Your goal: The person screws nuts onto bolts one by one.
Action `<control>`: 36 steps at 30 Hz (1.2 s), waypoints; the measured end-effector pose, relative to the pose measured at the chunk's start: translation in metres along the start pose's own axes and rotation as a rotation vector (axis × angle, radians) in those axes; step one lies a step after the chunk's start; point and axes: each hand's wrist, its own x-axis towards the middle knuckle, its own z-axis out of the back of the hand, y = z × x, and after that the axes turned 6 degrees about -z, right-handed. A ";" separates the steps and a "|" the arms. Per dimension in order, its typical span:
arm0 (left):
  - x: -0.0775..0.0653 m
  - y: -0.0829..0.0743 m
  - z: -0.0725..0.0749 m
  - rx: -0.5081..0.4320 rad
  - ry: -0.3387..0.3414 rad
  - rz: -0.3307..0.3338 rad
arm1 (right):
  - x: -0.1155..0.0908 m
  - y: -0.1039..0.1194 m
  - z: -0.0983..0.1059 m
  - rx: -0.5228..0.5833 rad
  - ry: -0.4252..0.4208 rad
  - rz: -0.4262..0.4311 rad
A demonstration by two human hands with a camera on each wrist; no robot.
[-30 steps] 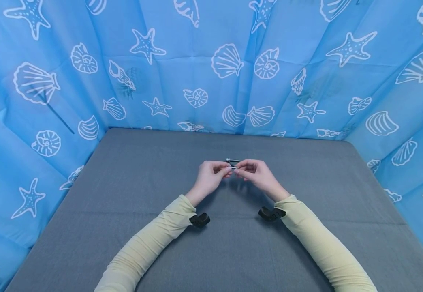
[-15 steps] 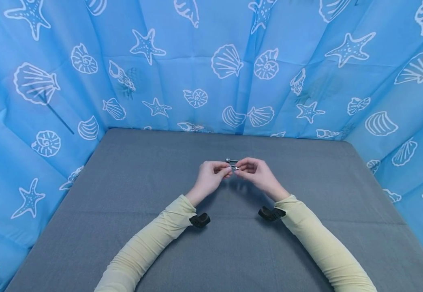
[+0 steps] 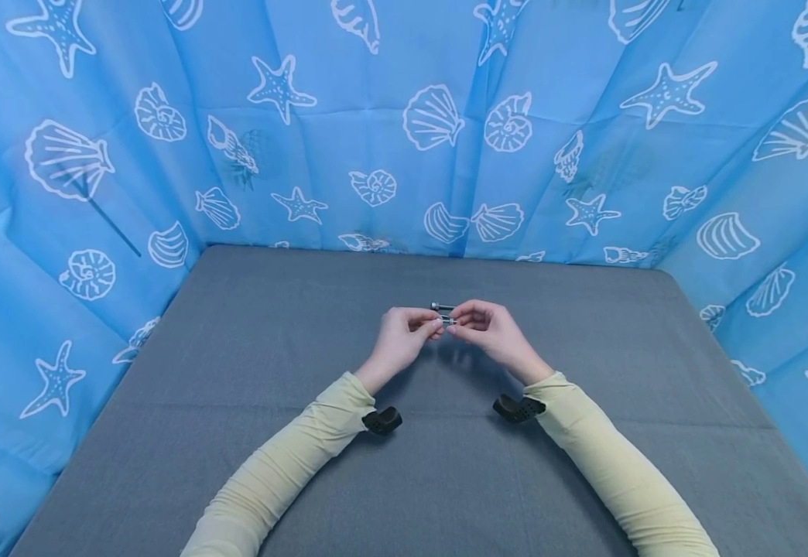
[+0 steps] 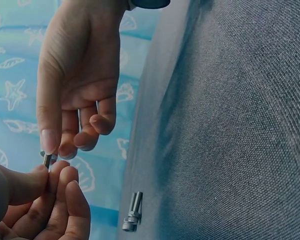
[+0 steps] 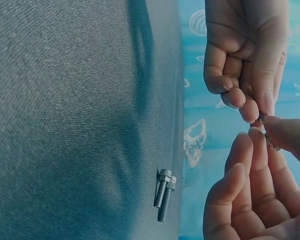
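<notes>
In the head view both hands meet over the far middle of the table. My left hand (image 3: pixel 402 334) pinches a small metal bolt (image 3: pixel 445 319) between thumb and fingertips, its head largely hidden by them. Opposite, my right hand (image 3: pixel 493 336) has its thumb and fingertips at the bolt's other end, on a small nut (image 4: pixel 44 154) that shows in part in the left wrist view. Two more bolts (image 5: pixel 162 196) with nuts near their heads lie side by side on the cloth, just beyond the hands.
Grey cloth covers the table (image 3: pixel 292 309). A blue curtain (image 3: pixel 376 131) with white shells and starfish hangs behind it and along both sides. A dark wrist camera (image 3: pixel 381 421) sits below the left hand, another camera (image 3: pixel 518 408) below the right.
The right fingertips have shifted slightly about the nut end, showing a little more of it than a second ago. The left hand and the lying bolts stay put.
</notes>
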 end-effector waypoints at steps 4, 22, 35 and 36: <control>0.000 0.000 0.000 0.010 -0.001 -0.001 | 0.000 0.001 -0.001 -0.020 0.009 -0.034; 0.000 0.001 0.001 0.018 -0.007 -0.004 | -0.002 0.006 -0.001 -0.027 0.006 -0.055; 0.000 0.003 0.002 0.012 -0.007 -0.019 | 0.001 0.002 0.000 -0.003 -0.001 -0.031; 0.000 0.004 0.002 0.012 -0.007 -0.019 | 0.000 0.002 -0.001 -0.015 0.001 -0.034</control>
